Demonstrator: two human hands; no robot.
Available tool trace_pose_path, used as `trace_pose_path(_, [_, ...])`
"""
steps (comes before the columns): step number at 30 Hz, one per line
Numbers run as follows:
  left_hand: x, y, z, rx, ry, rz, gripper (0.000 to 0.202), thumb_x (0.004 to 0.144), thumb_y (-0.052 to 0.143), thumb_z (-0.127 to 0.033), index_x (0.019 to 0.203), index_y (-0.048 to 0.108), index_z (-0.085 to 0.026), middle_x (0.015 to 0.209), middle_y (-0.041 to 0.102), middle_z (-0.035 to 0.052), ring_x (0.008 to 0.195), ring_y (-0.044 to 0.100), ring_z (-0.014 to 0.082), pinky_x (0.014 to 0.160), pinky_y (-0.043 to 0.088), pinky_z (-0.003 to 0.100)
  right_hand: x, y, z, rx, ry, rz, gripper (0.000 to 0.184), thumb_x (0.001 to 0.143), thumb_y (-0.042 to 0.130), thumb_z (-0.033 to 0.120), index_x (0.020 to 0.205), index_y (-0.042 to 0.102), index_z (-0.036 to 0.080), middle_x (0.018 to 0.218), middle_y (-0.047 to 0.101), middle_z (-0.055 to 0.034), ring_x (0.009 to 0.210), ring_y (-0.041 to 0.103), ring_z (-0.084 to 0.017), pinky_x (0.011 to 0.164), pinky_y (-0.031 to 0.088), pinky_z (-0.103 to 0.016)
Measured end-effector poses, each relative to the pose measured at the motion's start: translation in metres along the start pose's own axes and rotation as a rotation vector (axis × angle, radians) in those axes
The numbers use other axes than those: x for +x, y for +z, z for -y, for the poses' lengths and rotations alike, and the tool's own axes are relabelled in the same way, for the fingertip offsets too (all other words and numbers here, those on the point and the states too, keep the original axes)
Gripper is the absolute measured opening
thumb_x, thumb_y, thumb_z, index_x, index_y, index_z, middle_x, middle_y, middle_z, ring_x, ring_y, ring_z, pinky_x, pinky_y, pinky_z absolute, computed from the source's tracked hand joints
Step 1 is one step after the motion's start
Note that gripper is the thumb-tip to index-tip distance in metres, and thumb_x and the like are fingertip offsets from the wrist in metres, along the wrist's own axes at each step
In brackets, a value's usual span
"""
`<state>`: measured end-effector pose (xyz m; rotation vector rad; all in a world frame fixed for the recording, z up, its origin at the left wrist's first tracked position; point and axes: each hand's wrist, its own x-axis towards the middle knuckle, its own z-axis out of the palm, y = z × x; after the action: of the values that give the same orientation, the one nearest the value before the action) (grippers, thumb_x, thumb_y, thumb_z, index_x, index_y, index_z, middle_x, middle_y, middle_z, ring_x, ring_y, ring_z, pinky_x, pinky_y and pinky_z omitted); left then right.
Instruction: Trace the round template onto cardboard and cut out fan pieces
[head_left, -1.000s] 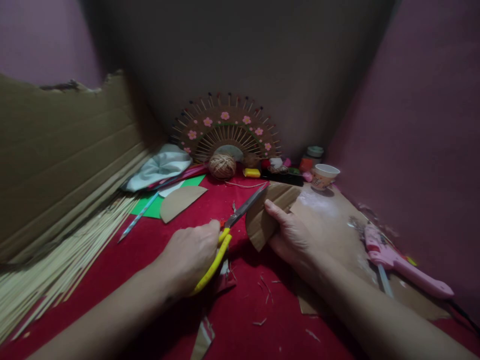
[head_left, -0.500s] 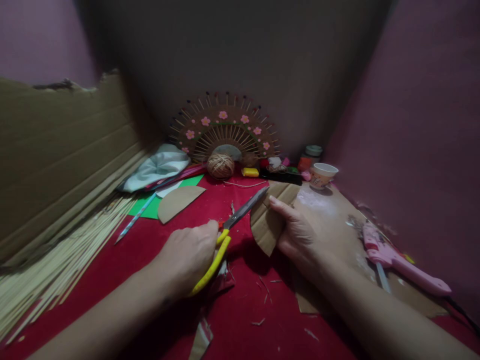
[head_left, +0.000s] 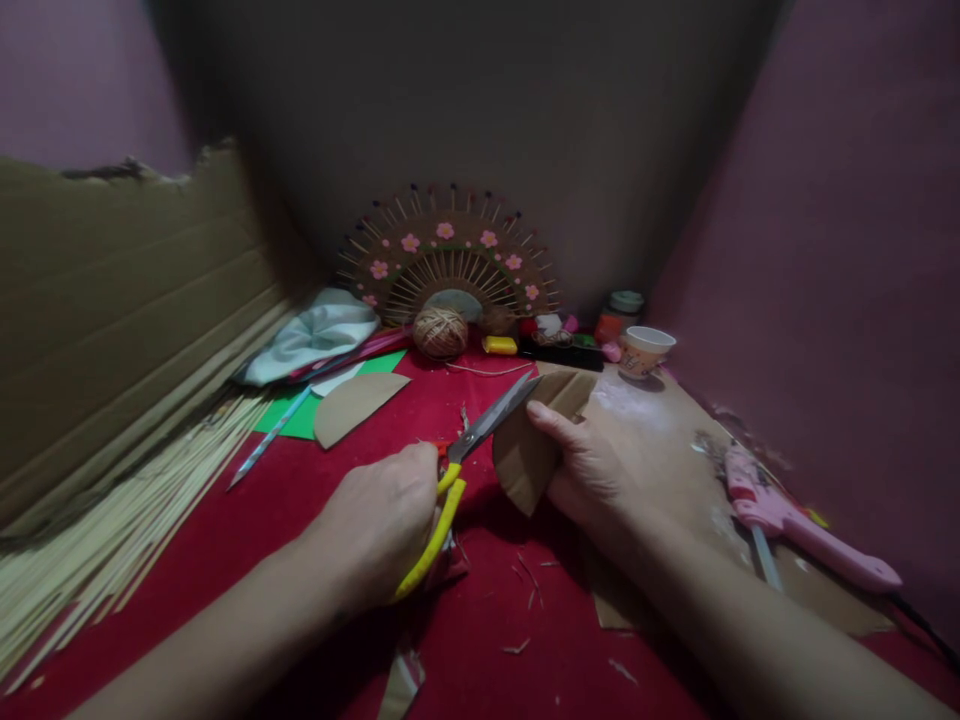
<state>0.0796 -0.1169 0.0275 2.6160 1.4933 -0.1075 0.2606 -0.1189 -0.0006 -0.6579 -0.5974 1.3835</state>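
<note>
My left hand [head_left: 386, 520] is closed round the yellow handles of a pair of scissors [head_left: 487, 420]. The blades point up and to the right, nearly together, with their tips at the edge of a rounded piece of brown cardboard [head_left: 521, 455]. That cardboard is pinched in my right hand [head_left: 589, 465], thumb on top and the other fingers hidden behind it. Left of the scissors, a cut cardboard half-disc [head_left: 360, 407] lies partly on a green sheet [head_left: 289, 418].
A pink glue gun [head_left: 802, 530] rests on a cardboard sheet [head_left: 675, 450] at right. Bamboo sticks [head_left: 142, 500] lie at left. Behind stand a twine ball [head_left: 440, 332], a decorated fan [head_left: 450, 245] and a paper cup [head_left: 646, 350]. Scraps litter the red cloth [head_left: 480, 650].
The scissors and my left hand have moved slightly right, and the blades have parted a little. The cardboard piece in my right hand has shifted and tilted slightly to the left.
</note>
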Motion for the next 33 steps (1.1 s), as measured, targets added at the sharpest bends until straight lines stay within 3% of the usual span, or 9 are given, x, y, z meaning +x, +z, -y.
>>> trace_pose_path(4, [0.0004,0.0009,-0.0005,0.011,0.008,-0.021,0.030,0.079,0.038,-0.049,0.083,0.041,-0.019,0.084,0.061,0.0115,0.071,0.061,0.0273,0.054,0.037,0.033,-0.0010,0.0005,-0.0005,-0.002,0.011,-0.007,0.031,0.065,0.073,0.021,0.094,0.065,0.020,0.072,0.069,-0.0023,0.070,0.064,-0.020,0.075,0.051,-0.038])
trace_pose_path(9, [0.0012,0.0036,0.0028,0.020,0.035,-0.010,0.044,0.068,0.050,-0.059,0.083,0.040,-0.019,0.085,0.060,0.0114,0.075,0.062,0.0304,0.055,0.039,0.034,-0.0008,0.0007,-0.0005,-0.015,0.017,-0.019,0.032,0.063,0.073,0.021,0.094,0.064,0.020,0.071,0.069,-0.0024,0.069,0.064,-0.020,0.074,0.051,-0.039])
trace_pose_path(22, [-0.0001,-0.0001,0.0025,0.057,0.070,0.024,0.045,0.072,0.048,-0.060,0.087,0.047,-0.018,0.086,0.063,0.0124,0.075,0.064,0.0306,0.056,0.042,0.033,0.0010,-0.0007,-0.0023,-0.023,0.015,-0.027,0.026,0.063,0.074,0.022,0.087,0.064,0.019,0.072,0.069,-0.0010,0.067,0.064,-0.018,0.074,0.051,-0.037])
trace_pose_path(29, [0.0017,0.0007,0.0035,0.102,0.039,-0.005,0.027,0.084,0.033,-0.041,0.085,0.046,-0.018,0.083,0.064,0.0119,0.073,0.065,0.0298,0.053,0.040,0.033,0.0014,-0.0019,-0.0016,-0.043,0.008,-0.040,0.027,0.063,0.074,0.021,0.087,0.064,0.019,0.072,0.069,-0.0007,0.066,0.064,-0.019,0.073,0.051,-0.038])
trace_pose_path(33, [0.0011,-0.0010,0.0033,0.141,0.030,-0.026,0.026,0.087,0.023,-0.031,0.084,0.046,-0.019,0.076,0.064,0.0112,0.068,0.065,0.0296,0.048,0.035,0.032,0.0000,-0.0011,-0.0005,-0.035,0.011,-0.025,0.024,0.065,0.073,0.020,0.087,0.065,0.020,0.071,0.068,-0.0007,0.061,0.063,-0.018,0.070,0.052,-0.041])
